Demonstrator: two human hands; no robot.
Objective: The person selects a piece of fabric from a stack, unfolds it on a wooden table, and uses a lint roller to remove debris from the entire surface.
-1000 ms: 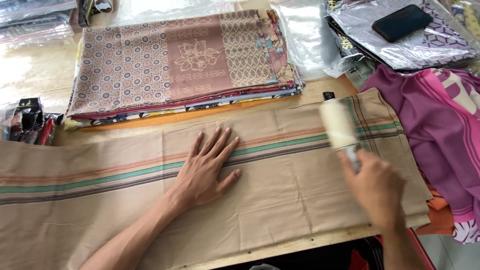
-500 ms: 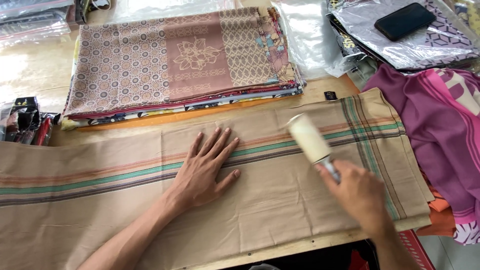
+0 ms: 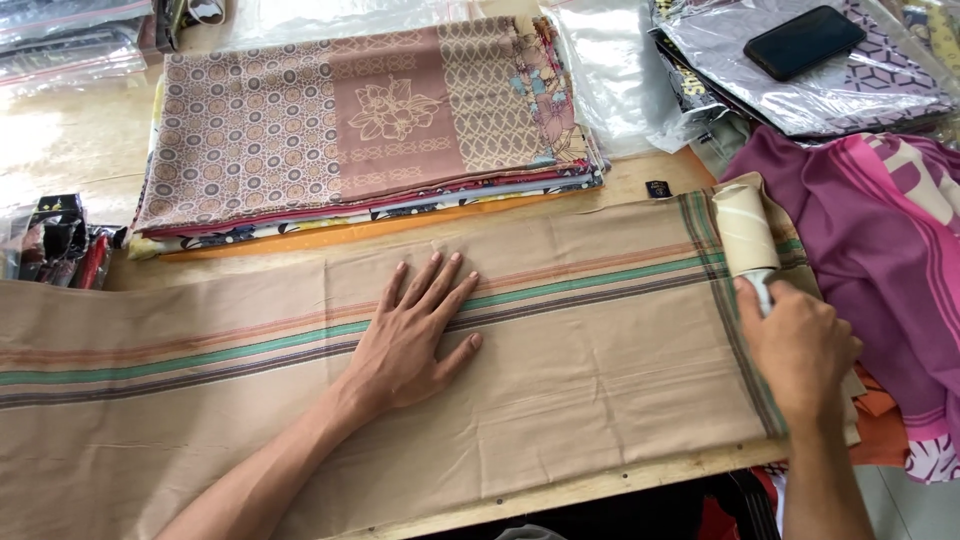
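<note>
A tan striped cloth (image 3: 560,370) is spread across the lower frame, below a stack of patterned fabrics (image 3: 370,130).

The left hand (image 3: 415,340) is laid flat at centre, fingers spread; a lint roller (image 3: 746,232) at right is gripped by the closed right hand (image 3: 800,345).

a matt tan woven cloth (image 3: 560,350) with thin green and brown stripes lies smooth over a pale wooden table (image 3: 60,160). the lint roller (image 3: 745,232) shows a dull papery sheet. the patterned cloths (image 3: 350,130) stacked behind look soft and matt; clear plastic bags (image 3: 610,70) shine glossy beside a smooth black phone (image 3: 803,41) and a pink cloth (image 3: 880,240).
</note>
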